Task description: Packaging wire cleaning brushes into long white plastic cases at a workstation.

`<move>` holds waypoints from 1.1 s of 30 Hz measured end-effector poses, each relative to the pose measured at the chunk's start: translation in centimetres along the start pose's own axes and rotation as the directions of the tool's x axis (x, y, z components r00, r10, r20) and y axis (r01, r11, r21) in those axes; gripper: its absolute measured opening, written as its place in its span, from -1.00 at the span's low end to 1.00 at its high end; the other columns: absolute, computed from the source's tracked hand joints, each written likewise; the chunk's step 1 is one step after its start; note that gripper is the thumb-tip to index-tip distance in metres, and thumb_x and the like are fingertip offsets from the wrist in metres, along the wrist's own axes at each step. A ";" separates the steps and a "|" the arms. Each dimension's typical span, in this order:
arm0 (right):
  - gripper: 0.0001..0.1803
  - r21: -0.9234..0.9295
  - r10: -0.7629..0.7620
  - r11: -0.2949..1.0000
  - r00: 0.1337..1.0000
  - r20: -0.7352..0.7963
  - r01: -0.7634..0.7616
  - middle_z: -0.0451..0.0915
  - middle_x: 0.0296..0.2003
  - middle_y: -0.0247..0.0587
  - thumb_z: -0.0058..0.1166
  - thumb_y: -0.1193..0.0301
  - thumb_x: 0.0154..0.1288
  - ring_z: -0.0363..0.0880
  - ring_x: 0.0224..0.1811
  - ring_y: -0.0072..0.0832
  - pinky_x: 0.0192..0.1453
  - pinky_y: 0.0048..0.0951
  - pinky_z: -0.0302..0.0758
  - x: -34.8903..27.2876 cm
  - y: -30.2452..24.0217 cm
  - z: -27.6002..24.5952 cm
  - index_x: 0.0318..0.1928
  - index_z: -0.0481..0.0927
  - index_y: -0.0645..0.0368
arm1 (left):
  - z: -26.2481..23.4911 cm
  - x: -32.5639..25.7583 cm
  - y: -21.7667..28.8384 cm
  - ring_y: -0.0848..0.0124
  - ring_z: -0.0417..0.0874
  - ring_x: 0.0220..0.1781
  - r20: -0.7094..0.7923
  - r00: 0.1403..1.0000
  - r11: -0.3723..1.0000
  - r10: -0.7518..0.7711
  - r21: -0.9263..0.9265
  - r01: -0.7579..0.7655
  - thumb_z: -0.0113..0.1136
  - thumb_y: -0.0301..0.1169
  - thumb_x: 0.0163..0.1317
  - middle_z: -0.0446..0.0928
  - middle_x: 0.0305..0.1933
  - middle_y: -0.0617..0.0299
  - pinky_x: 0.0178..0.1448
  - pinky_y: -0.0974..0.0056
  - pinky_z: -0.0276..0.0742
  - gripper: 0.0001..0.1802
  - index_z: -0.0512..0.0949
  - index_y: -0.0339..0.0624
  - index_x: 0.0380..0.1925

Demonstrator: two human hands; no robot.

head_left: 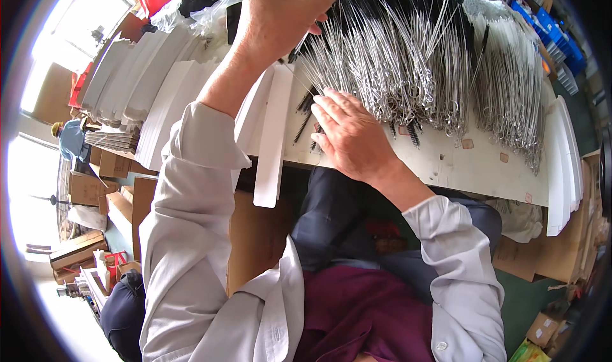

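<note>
A big pile of wire-handled brushes (pixel 389 62) with black bristles and looped wire ends covers the middle of the table. At its far left edge is my left hand (pixel 274 14), raised, with thumb and fingers pinched together; what they hold is too small to make out. My right hand (pixel 354 135) lies palm down in front of the pile, fingers stretched forward over the near wire ends and thumb apart. Beside its fingertips, several small black brushes (pixel 303 123) lie on the tabletop (pixel 446 164), partly under the hand. A thin wire shows between the two hands.
Stacked white cardboard strips (pixel 166 107) fill the table's left side, with one long white strip (pixel 271 145) overhanging the front edge. To the right are more wire brushes (pixel 510 88) with pale bristles and further white strips (pixel 561 170). Cardboard boxes (pixel 86 190) stand on the left.
</note>
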State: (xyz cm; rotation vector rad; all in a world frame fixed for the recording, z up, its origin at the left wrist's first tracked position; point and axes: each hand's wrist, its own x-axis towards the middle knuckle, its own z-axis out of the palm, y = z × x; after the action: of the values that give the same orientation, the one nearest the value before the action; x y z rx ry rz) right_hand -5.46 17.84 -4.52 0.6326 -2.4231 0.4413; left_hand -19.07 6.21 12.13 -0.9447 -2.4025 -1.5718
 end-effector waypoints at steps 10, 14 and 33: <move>-0.32 -0.246 0.124 0.968 0.949 0.291 -0.051 0.51 0.34 0.13 -0.05 0.06 0.56 0.37 0.49 -0.13 0.70 -0.15 0.04 1.2 1.6 4.8 0.33 0.46 0.47 | -6.7 0.0 0.9 0.24 0.77 -0.23 -0.278 0.947 0.912 0.161 -0.325 -0.251 0.19 -0.47 0.42 0.68 -0.15 -0.04 -0.29 0.30 0.72 -0.85 0.59 -0.38 -0.18; -0.36 -0.211 0.123 0.975 0.968 0.220 -0.076 0.54 0.30 0.11 0.00 0.08 0.54 0.39 0.47 -0.13 0.65 -0.16 0.10 1.3 1.8 4.8 0.28 0.51 0.45 | -8.9 -1.3 1.4 0.19 0.79 -0.15 -0.339 0.887 0.805 0.312 -0.401 -0.437 0.11 -0.45 0.48 0.70 -0.07 -0.01 -0.15 0.22 0.75 -0.79 0.62 -0.38 -0.07; -0.38 0.760 0.419 -0.645 0.796 0.437 -0.078 0.73 -0.13 0.00 -0.27 0.02 0.70 0.73 -0.22 -0.24 -0.05 -0.19 0.70 3.7 -3.3 -14.2 0.29 0.45 0.36 | 2.9 -17.5 7.4 0.01 0.80 -0.15 0.080 0.713 0.716 0.697 -0.024 -0.698 0.40 -0.63 0.03 0.65 0.04 -0.31 -0.12 0.16 0.78 -0.76 0.54 -0.37 -0.32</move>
State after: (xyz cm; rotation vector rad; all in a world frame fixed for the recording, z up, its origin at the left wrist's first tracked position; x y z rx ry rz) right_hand 0.16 20.08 9.21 0.1831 -0.8827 3.0972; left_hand -0.30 3.13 9.35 -1.6854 -1.7194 -1.2222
